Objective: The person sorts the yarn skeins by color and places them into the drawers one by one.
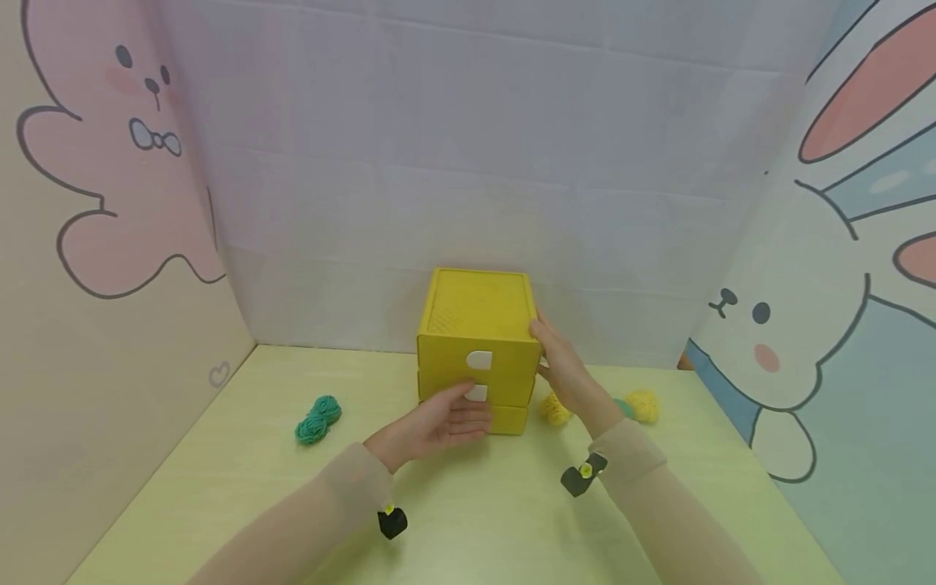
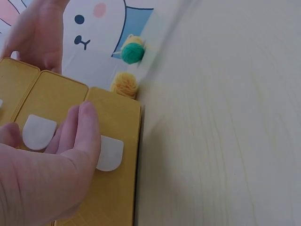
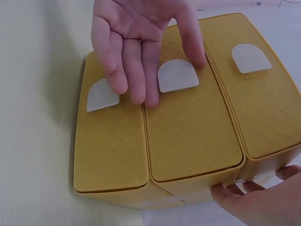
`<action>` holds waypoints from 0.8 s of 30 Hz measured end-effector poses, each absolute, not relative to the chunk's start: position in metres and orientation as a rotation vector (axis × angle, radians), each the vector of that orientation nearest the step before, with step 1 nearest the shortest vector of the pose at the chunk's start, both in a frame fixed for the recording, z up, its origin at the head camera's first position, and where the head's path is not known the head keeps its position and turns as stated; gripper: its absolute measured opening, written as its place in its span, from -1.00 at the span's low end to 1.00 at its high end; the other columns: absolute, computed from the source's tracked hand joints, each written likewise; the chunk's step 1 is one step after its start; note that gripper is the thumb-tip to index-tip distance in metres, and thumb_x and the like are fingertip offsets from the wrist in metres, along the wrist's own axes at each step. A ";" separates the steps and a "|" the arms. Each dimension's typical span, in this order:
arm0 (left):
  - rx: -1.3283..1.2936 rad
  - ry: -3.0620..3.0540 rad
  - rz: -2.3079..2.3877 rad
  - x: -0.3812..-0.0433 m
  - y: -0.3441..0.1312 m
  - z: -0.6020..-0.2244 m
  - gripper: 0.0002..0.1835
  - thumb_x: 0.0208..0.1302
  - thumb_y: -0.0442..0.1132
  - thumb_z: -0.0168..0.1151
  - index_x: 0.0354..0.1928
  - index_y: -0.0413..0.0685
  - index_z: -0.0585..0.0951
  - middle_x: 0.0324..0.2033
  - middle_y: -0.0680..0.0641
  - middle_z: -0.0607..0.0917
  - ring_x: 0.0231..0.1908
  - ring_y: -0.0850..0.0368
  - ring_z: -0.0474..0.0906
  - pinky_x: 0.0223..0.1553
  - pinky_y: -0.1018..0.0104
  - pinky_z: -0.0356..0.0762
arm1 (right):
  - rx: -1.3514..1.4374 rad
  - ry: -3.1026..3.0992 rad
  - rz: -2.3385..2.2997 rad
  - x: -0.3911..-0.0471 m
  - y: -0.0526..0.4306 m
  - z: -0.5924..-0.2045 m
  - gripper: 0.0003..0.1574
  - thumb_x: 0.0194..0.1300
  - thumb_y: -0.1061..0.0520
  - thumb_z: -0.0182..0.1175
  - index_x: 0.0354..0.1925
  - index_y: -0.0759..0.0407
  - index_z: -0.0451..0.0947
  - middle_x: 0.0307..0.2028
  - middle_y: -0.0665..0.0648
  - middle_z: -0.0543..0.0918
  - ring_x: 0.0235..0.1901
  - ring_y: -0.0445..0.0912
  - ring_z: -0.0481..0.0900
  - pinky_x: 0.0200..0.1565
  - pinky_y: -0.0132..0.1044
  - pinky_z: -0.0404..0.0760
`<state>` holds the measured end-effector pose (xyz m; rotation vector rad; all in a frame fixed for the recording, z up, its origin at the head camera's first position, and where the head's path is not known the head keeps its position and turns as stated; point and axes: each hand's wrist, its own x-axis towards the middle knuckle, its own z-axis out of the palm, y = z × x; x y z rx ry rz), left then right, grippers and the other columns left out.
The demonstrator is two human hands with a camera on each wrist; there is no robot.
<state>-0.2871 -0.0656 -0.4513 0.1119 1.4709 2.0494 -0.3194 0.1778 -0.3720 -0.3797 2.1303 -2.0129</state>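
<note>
A yellow three-tier drawer box (image 1: 478, 302) stands against the back wall. Each drawer front carries a white handle tab: the top tab (image 3: 251, 57), the middle tab (image 3: 178, 75) and the bottom tab (image 3: 102, 96). My left hand (image 1: 442, 420) is at the lower fronts, palm toward me in the right wrist view. Its long fingers extend between the middle and bottom tabs, while the thumb lies on the far side of the middle tab. My right hand (image 1: 566, 370) rests on the box's right side, fingertips (image 3: 221, 190) against the wall. All drawers look closed.
A teal yarn bundle (image 1: 318, 419) lies left of the box on the pale table (image 1: 249, 479). To its right are a yellow yarn bundle (image 1: 556, 409) and a green-and-yellow one (image 1: 643, 405). Cartoon-printed panels (image 1: 812, 325) rise at both sides.
</note>
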 end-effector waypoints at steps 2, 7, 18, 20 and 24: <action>0.109 1.453 2.056 -0.288 -0.065 -0.452 -0.22 0.66 0.16 0.02 0.47 -0.47 0.37 0.40 -0.40 0.52 0.43 -0.29 0.46 0.44 0.00 0.45 | -0.380 2.134 -2.011 -0.320 0.178 -0.372 -0.11 0.74 -0.30 -0.22 0.74 -0.25 -0.39 0.73 -0.03 -0.31 0.70 0.13 -0.34 0.60 0.33 -0.13; 0.104 1.424 2.085 -0.290 -0.062 -0.455 -0.24 0.65 0.13 0.06 0.46 -0.47 0.38 0.40 -0.39 0.52 0.43 -0.28 0.46 0.44 0.01 0.45 | -0.383 2.143 -2.011 -0.319 0.178 -0.372 -0.12 0.74 -0.29 -0.23 0.74 -0.24 -0.38 0.73 -0.05 -0.31 0.70 0.09 -0.34 0.60 0.34 -0.11; 0.094 1.472 2.133 -0.287 -0.058 -0.457 -0.28 0.64 0.12 0.10 0.41 -0.46 0.46 0.34 -0.39 0.58 0.37 -0.27 0.54 0.35 0.07 0.55 | -0.381 2.148 -2.010 -0.320 0.177 -0.373 -0.16 0.74 -0.29 -0.24 0.74 -0.29 -0.33 0.73 -0.04 -0.26 0.70 0.13 -0.31 0.59 0.37 -0.14; 0.090 1.487 2.133 -0.286 -0.058 -0.457 -0.28 0.63 0.13 0.11 0.40 -0.45 0.48 0.32 -0.38 0.60 0.35 -0.26 0.56 0.33 0.09 0.57 | -0.383 2.149 -2.011 -0.320 0.177 -0.373 -0.16 0.74 -0.29 -0.24 0.74 -0.30 -0.32 0.73 -0.04 -0.24 0.70 0.15 -0.29 0.59 0.37 -0.13; 0.081 1.516 2.128 -0.284 -0.057 -0.455 -0.28 0.63 0.14 0.10 0.39 -0.44 0.49 0.30 -0.36 0.63 0.34 -0.25 0.58 0.31 0.11 0.59 | -0.379 2.149 -2.010 -0.319 0.177 -0.372 -0.15 0.73 -0.30 -0.23 0.74 -0.28 -0.31 0.73 -0.03 -0.24 0.70 0.14 -0.29 0.59 0.37 -0.12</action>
